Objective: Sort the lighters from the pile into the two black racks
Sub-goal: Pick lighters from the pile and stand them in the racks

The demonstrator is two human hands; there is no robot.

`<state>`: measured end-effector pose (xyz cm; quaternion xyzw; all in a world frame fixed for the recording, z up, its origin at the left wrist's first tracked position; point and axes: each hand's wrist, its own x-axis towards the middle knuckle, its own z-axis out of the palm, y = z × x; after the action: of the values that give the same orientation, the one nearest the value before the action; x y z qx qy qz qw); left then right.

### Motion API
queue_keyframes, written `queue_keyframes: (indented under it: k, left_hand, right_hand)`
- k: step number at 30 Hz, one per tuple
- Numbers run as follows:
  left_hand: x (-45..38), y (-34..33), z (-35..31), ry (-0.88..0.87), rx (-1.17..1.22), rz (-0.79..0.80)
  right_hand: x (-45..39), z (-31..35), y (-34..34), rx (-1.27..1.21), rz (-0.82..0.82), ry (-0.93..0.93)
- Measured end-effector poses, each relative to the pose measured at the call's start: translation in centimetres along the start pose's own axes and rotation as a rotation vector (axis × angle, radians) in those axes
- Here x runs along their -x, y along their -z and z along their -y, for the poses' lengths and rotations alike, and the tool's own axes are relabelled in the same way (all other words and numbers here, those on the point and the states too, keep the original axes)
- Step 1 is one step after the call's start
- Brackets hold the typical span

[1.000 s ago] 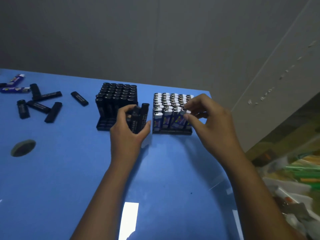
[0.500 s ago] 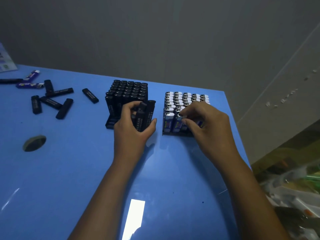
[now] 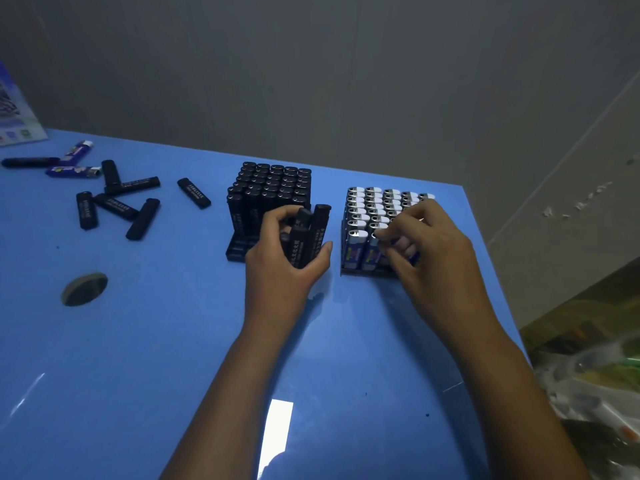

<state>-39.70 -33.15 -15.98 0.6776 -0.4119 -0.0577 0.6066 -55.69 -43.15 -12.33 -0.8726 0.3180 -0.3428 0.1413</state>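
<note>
Blue-bodied, silver-capped plastic lighter (image 3: 374, 247), held above the row a second ago, now sits in the front row of the right black rack (image 3: 360, 271) at three o'clock, right hand (image 3: 436, 247) grip pinching its cap, left hand (image 3: 287, 261) clutching black lighters (image 3: 308, 237)

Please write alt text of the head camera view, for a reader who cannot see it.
On a blue table, a person's left hand grips a bunch of black lighters before the rack of black lighters, while the right hand pinches a blue lighter in the front row of the rack of blue lighters. Loose lighters lie far left.
</note>
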Motion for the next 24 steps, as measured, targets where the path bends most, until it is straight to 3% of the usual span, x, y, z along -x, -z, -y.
queue_keyframes:
  k: [14, 24]
  left_hand:
    - [0.6, 0.8, -0.4, 0.023, 0.089, 0.017]
    - [-3.1, 9.9, 2.9, 0.016, -0.082, 0.042]
  right_hand:
    - [-1.2, 2.9, 0.9, -0.005, -0.015, -0.08]
    - [-3.3, 8.9, -3.9, 0.047, 0.047, -0.03]
